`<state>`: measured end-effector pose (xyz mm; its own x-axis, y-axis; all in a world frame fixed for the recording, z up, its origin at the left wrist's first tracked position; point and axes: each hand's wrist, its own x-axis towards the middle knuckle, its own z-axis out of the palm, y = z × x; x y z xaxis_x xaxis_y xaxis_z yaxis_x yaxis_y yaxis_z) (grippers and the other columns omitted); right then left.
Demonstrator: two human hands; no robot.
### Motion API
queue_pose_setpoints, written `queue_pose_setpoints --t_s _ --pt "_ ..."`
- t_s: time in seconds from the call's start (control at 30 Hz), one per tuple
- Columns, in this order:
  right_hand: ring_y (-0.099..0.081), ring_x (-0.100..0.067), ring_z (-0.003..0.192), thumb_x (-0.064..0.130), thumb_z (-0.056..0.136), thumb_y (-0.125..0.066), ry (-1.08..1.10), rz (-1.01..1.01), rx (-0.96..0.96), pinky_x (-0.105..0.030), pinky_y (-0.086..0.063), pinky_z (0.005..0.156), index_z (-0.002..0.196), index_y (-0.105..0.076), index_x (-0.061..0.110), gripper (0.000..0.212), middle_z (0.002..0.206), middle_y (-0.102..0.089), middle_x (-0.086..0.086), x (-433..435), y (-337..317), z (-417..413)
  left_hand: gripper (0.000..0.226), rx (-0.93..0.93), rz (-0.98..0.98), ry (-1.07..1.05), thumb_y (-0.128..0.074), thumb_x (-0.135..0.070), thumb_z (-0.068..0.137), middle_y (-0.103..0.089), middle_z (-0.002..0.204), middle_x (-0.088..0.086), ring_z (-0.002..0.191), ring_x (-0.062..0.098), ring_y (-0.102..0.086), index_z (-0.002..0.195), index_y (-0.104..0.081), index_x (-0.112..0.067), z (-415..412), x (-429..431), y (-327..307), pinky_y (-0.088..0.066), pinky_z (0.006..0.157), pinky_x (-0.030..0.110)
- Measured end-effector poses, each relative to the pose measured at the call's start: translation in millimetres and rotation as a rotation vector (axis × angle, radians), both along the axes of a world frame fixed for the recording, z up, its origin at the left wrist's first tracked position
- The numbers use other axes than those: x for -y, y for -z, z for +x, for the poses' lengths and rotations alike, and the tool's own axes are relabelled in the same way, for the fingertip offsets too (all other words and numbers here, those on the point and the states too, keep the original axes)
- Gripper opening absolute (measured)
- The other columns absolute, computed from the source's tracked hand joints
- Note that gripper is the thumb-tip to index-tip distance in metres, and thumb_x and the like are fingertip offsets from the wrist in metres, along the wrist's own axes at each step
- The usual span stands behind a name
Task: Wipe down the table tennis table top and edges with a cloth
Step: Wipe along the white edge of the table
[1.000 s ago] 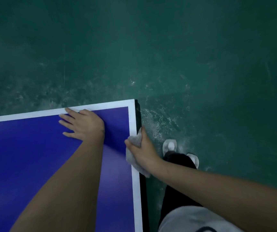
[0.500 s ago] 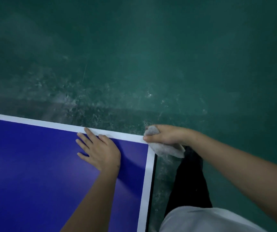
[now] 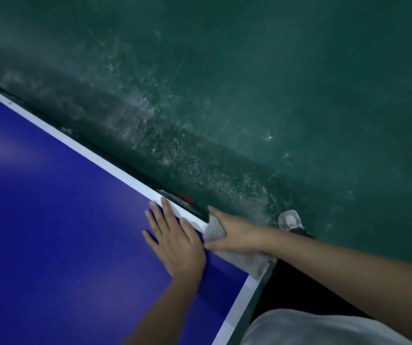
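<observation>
The blue table tennis table (image 3: 50,220) with a white border line fills the lower left; its corner lies at the lower middle. My left hand (image 3: 172,237) rests flat, fingers spread, on the blue top just inside the far white line. My right hand (image 3: 234,232) presses a pale grey cloth (image 3: 247,262) over the table's corner, the cloth draped across the white border and the dark edge. Part of the cloth is hidden under the hand.
A dark edge strip (image 3: 185,199) with a red mark runs along the table's far side. Beyond lies a scuffed green floor (image 3: 274,95). My white shoe (image 3: 290,220) and dark trouser leg (image 3: 297,285) stand right of the corner.
The view has swung, so the table's far edge now runs diagonally. My right hand with the cloth has come from just off the corner onto the corner, close beside my left hand.
</observation>
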<state>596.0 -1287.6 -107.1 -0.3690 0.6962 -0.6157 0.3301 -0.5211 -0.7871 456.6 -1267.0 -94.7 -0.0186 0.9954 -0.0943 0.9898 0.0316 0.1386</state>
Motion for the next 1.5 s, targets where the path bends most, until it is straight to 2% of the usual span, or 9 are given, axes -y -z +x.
queue_pose_setpoints --t_s 0.3,0.47,0.8,0.97,1.1,1.2,1.3,1.37,1.5 --pt "-0.006 -0.005 0.143 0.041 0.091 -0.057 -0.122 -0.061 -0.076 -0.009 -0.009 0.105 0.151 0.005 0.016 0.09 0.159 0.001 0.004 4.8 -4.3 17.2 0.056 0.049 0.008 -0.031 -0.009 -0.035 0.093 -0.001 0.155 -0.008 0.143 0.006 0.008 0.148 -0.005 -0.026 -0.8 0.3 -1.0 0.007 0.116 0.036" --pt "-0.017 -0.012 0.143 0.035 0.093 -0.056 -0.025 -0.009 -0.11 -0.013 -0.016 0.104 0.152 -0.006 0.013 0.08 0.158 -0.013 -0.002 -64.4 -2.9 -20.5 0.055 0.331 0.104 -0.161 -0.018 -0.025 0.091 -0.02 0.151 -0.01 0.141 0.0 -0.01 0.144 -0.028 -0.018 -2.8 -0.3 -4.8 0.002 0.117 0.026" --pt "-0.024 -0.024 0.142 0.04 0.093 -0.054 -0.013 0.023 -0.108 -0.031 -0.023 0.111 0.152 -0.003 0.013 0.082 0.158 -0.017 -0.007 -210.6 -3.4 -95.1 0.056 0.147 0.026 -0.192 -0.024 -0.018 0.092 -0.019 0.153 0.006 0.143 0.015 -0.013 0.146 -0.021 -0.004 -1.3 -5.0 -4.7 -0.008 0.116 0.036" --pt "-0.031 -0.01 0.136 0.04 0.091 -0.057 0.041 -0.014 -0.122 -0.02 -0.028 0.107 0.152 -0.002 0.021 0.084 0.155 -0.025 0.0 -156.0 -5.4 -73.4 0.053 0.238 0.043 -0.237 -0.027 -0.02 0.093 -0.026 0.15 0.005 0.141 0.015 -0.02 0.143 -0.024 -0.006 -2.8 -5.8 -9.4 -0.01 0.116 0.033" --pt "-0.012 0.004 0.14 0.04 0.091 -0.055 -0.055 -0.112 -0.182 0.0 -0.013 0.102 0.143 0.013 0.035 0.086 0.158 -0.003 0.012 -78.8 -6.2 -29.7 0.049 0.36 0.158 -0.521 -0.025 -0.023 0.094 -0.022 0.151 -0.009 0.14 0.008 -0.022 0.143 -0.021 -0.023 0.9 -23.2 -9.9 -0.013 0.117 0.033" --pt "-0.004 0.003 0.142 0.038 0.092 -0.055 -0.091 -0.11 -0.196 -0.003 -0.008 0.108 0.136 0.016 0.042 0.084 0.155 0.004 0.017 -79.0 -4.2 -26.2 0.047 0.41 0.206 -0.59 -0.025 -0.025 0.096 -0.016 0.152 -0.013 0.141 0.006 -0.019 0.142 -0.015 -0.031 -7.3 -67.8 -16.7 -0.019 0.116 0.039" --pt "0.0 -0.003 0.144 0.035 0.093 -0.056 -0.056 -0.027 -0.181 -0.011 -0.005 0.111 0.146 0.011 0.029 0.086 0.153 0.006 0.015 -123.1 -6.2 -54.0 0.05 0.355 0.19 -0.566 -0.027 -0.018 0.096 -0.021 0.152 -0.003 0.14 0.009 -0.021 0.146 -0.021 -0.014 -34.0 -126.8 -21.6 -0.021 0.116 0.036" --pt "-0.001 -0.009 0.146 0.032 0.093 -0.056 -0.039 0.048 -0.163 -0.013 -0.004 0.11 0.15 0.004 0.015 0.085 0.158 0.004 0.003 -170.9 -4.1 -79.6 0.05 0.305 0.165 -0.559 -0.028 -0.014 0.097 -0.025 0.153 0.006 0.141 0.015 -0.023 0.146 -0.024 -0.006 -53.6 -165.7 -24.0 -0.02 0.116 0.035" --pt "-0.015 -0.024 0.145 0.033 0.094 -0.055 -0.07 0.101 -0.147 -0.025 -0.012 0.114 0.149 -0.007 0.001 0.08 0.158 -0.01 -0.015 -287.2 0.5 -132.5 0.055 0.196 0.082 -0.527 -0.034 -0.01 0.096 -0.02 0.155 0.006 0.144 0.018 -0.015 0.148 -0.017 -0.007 -81.3 -229.6 -20.9 -0.011 0.117 0.034"
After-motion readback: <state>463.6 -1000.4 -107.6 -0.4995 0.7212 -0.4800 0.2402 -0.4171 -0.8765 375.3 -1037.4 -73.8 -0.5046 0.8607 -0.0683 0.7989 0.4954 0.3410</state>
